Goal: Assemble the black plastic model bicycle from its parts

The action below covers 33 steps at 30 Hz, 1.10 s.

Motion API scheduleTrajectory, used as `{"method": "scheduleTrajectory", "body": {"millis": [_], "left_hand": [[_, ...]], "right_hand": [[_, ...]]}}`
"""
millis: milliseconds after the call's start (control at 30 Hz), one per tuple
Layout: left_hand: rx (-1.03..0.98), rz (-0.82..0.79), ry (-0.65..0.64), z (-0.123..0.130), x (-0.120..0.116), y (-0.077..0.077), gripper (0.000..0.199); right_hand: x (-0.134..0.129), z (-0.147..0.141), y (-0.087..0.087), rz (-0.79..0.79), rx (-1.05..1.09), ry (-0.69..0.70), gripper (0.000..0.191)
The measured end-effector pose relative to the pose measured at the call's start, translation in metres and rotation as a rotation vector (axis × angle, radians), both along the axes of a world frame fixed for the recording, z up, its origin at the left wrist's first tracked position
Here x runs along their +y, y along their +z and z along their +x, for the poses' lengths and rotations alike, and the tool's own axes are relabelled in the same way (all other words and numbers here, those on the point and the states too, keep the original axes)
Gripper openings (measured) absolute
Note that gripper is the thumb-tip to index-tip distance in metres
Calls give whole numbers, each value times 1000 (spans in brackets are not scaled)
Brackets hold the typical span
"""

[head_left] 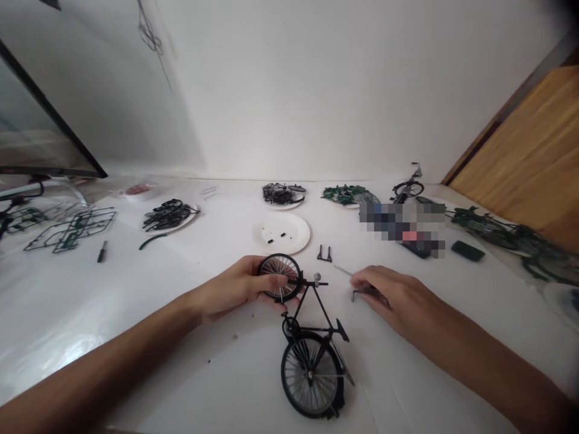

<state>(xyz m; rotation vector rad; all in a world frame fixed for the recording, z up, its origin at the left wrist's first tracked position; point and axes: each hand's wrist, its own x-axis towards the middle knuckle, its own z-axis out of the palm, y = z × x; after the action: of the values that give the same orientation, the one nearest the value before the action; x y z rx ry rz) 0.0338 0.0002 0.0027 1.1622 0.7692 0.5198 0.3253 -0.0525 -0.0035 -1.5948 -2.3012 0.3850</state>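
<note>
Model bicycle (312, 375), lower centre, its front wheel (275, 265) pinched by the left hand (242, 282); right hand (391, 290) curled around a thin-shafted tool (342, 269). Centre: paper plate (298, 232) holding tiny black parts (283, 234).

My white table (217, 386) is softly bright, with a big shiny spot on the left. The wall (289, 90) is brightest in the middle and gray on its left side. My right hand (384, 289) looks a bit smudgy. The green pile (346, 194) looks fuzzy. Little squares hide one patch on the right. Edges look stretched, and the top right corner is black.
</note>
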Motion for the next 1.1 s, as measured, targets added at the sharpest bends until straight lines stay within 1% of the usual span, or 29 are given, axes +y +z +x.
{"method": "scheduleTrajectory", "body": {"millis": [100, 167, 200, 267, 367, 433, 467, 533, 600, 733, 800, 867, 900, 967, 1100], "left_hand": [[-29, -5, -13, 1, 0, -1, 26], [-41, -16, -15, 1, 0, -2, 27], [-47, -22, -12, 1, 0, -2, 27], [-57, -30, -9, 1, 0, -1, 26], [-63, -35, -27, 2, -2, 2, 24], [-63, -37, -40, 2, -3, 2, 23], [-64, -37, -40, 3, -3, 2, 23], [-73, -34, -38, 4, -4, 1, 23], [-89, -31, -43, 4, -4, 0, 22], [-139, -31, -45, 4, -4, 0, 18], [-155, -32, -42, 3, -4, 0, 17], [-162, -30, -43, 3, -4, 0, 18], [-163, -27, -45, 3, -4, 0, 19], [-165, -16, -51, 3, -4, 0, 20], [-181, 14, -37, 4, -6, 0, 16]], "right_hand": [[1, -3, -1, 60, 65, -21, 25], [-1, -9, 4, 45, 153, -9, 20], [-3, -13, 7, 20, 209, -22, 19], [-6, -21, 12, -85, 362, -69, 19], [-10, -30, 15, -241, 669, -134, 20], [-9, -34, 16, -280, 811, -145, 19], [-9, -34, 16, -293, 847, -140, 17], [-6, -35, 16, -326, 877, -130, 15], [-5, -34, 17, -372, 892, -126, 18], [-7, -36, 20, -424, 997, -121, 8], [-10, -36, 20, -463, 1058, -120, 10], [-12, -37, 19, -518, 1076, -112, 16], [-13, -37, 19, -538, 1074, -98, 18], [-13, -37, 18, -543, 1063, -57, 16], [-14, -36, 16, -545, 1067, 45, 14]]}}
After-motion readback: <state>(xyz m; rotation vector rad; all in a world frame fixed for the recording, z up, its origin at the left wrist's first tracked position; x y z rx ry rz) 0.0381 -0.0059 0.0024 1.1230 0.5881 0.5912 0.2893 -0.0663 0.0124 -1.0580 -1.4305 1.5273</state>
